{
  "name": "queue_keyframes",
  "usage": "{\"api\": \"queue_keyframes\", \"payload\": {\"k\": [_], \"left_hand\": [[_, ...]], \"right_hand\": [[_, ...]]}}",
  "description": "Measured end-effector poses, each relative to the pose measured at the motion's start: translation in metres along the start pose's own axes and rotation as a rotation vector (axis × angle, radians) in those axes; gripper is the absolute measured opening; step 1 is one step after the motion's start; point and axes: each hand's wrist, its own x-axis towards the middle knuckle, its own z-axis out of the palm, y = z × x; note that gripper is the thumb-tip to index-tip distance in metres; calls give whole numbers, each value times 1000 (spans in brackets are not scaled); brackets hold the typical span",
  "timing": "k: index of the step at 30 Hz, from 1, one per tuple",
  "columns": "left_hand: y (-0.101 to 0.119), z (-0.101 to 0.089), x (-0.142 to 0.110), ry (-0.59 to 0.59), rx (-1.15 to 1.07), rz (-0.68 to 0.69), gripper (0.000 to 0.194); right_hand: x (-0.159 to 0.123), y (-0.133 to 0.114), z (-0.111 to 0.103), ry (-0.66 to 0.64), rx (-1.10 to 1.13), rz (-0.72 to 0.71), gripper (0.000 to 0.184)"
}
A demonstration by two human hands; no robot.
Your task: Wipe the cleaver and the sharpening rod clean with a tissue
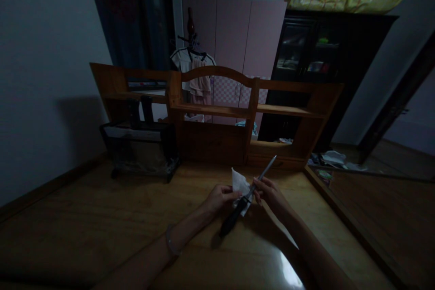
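A sharpening steel (pixel 265 173) with a grey rod and a black handle slants over the wooden table, its tip up and to the right. My right hand (pixel 270 191) is closed, fingers pinched round the rod just above the guard. Between thumb and fingers, my closed left hand (pixel 219 199) grips a crumpled white tissue (pixel 239 182). The tissue lies against the steel near the guard, partly behind it. The handle points down toward me, with no fingers round it. A bracelet circles my left wrist.
A dark rack (pixel 139 145) with two black handles rising from it stands at the left back of the table (pixel 136 217). Behind it runs a wooden shelf unit (pixel 214 109). A raised wooden edge (pixel 343 213) bounds the right side. The room is dim.
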Motion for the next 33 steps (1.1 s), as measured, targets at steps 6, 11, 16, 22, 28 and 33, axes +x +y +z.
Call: {"api": "queue_keyframes", "payload": {"k": [6,11,16,22,28,33], "left_hand": [[1,-1,2,57,-74,-8,44],[2,-4,5,82,-163,-11,42],[-3,-4,6,-37,-132,-7,39],[-4,-2,1,-108,-90,-66,34],[-1,2,-2,-141,-84,-88,31],[-3,1,4,-100,-121,-109,32]], "right_hand": [[3,2,-3,-24,102,16,30],[5,-1,-7,0,136,-5,34],[6,-2,-9,81,158,-43,34],[5,0,-9,120,162,-49,33],[6,2,-13,179,153,-83,33],[8,3,-21,290,139,-86,37]]}}
